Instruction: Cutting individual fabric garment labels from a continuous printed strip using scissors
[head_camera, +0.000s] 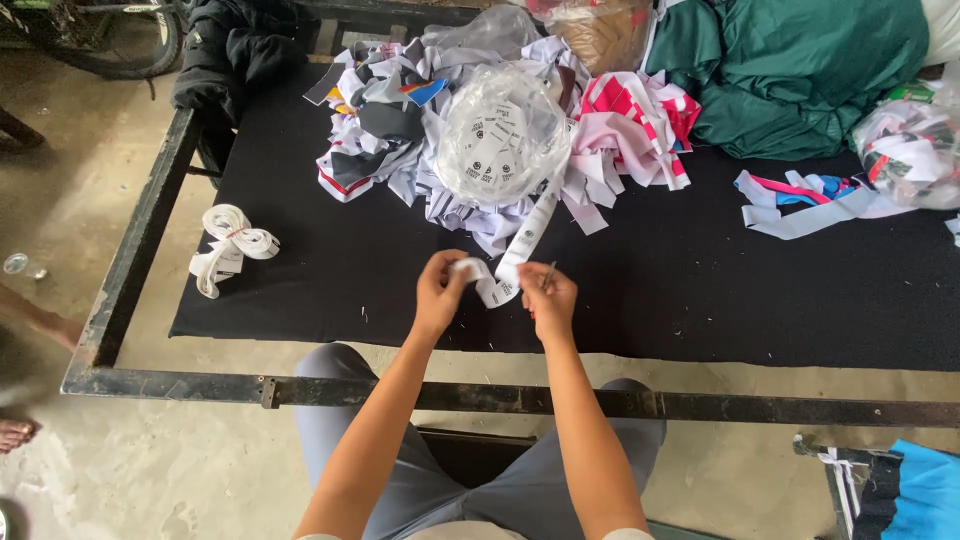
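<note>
A white printed label strip (528, 232) runs down from a clear plastic bag of label tape (502, 135) to my hands. My left hand (440, 290) pinches the folded end of the strip. My right hand (549, 298) holds the strip too, with a small metal cutter (548, 274) sticking up between its fingers. Both hands hover over the black cloth table top (650, 290) near its front edge.
A heap of white, grey and pink fabric scraps (620, 135) lies behind the bag. Green cloth (810, 70) is at the back right, a second plastic bag (915, 150) at far right, a bundle of white labels (230, 245) at left. A metal frame (500, 398) borders the table.
</note>
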